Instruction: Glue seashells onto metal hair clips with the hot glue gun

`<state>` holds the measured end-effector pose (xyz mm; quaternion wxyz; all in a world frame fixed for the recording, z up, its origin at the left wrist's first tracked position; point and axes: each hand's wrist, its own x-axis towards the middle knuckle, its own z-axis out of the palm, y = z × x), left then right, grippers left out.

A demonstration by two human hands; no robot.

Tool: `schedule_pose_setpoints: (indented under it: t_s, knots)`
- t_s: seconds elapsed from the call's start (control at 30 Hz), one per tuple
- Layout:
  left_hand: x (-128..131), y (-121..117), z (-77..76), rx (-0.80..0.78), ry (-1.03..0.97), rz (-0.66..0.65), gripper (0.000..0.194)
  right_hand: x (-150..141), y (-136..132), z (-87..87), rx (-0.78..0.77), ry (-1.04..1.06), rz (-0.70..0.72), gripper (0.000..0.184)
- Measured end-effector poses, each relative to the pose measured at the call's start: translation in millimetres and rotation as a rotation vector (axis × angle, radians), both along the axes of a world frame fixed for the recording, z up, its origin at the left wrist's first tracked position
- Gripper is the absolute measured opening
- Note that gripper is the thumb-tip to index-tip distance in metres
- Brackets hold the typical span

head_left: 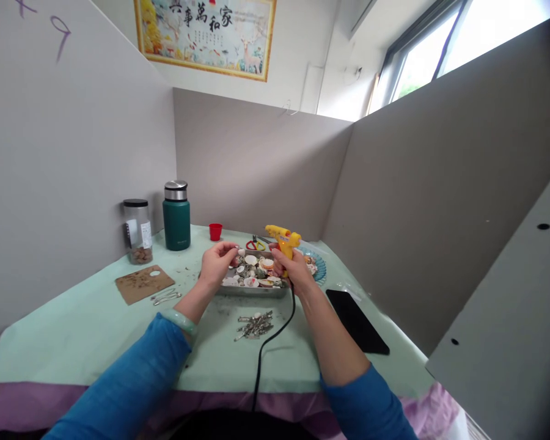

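Observation:
My right hand [288, 263] is wrapped round a yellow hot glue gun [285, 239], its nozzle pointing left and a black cord running down toward me. Over the left part of a metal tray [252, 292], my left hand [219, 263] is closed in a pinch. A small whitish piece, seemingly a shell [241, 252], shows at its fingertips. Many mixed shells [252, 269] lie in the tray beneath both hands. Nearer me on the cloth is a pile of small metal clips [255, 325].
Left are a brown cardboard piece [142, 285], metal pins [166, 297], a clear jar [138, 232] and a green bottle [176, 217]. Behind the tray are a red cup [215, 231] and scissors [255, 245]. Right are a blue plate [319, 267] and black slab [357, 321]. Grey partitions enclose the table.

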<state>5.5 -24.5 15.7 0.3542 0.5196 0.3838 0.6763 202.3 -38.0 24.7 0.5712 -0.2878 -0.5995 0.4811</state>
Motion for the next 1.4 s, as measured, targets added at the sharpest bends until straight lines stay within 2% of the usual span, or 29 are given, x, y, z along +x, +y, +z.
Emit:
schedule_pose_setpoints:
  t_s: [0.17,0.27,0.63,1.4]
  knots:
    - [1.0,-1.4,1.6,-0.021,-0.018,-0.007,0.028,1.0,-9.6,0.6,0.034,-0.114,0.196,0.043]
    - [0.8,-2.5,3.6,-0.021,-0.042,-0.015,0.031,1.2,-14.7,2.1,0.046,-0.225,0.245,0.046]
    - [0.1,-6.4,8.2,0.006,-0.060,0.026,0.030,1.6,-14.0,1.9,0.082,-0.334,0.225,0.040]
    - [0.0,-6.4,7.0,0.030,-0.038,0.030,0.029,1.6,-13.2,1.7,0.072,-0.332,0.221,0.043]
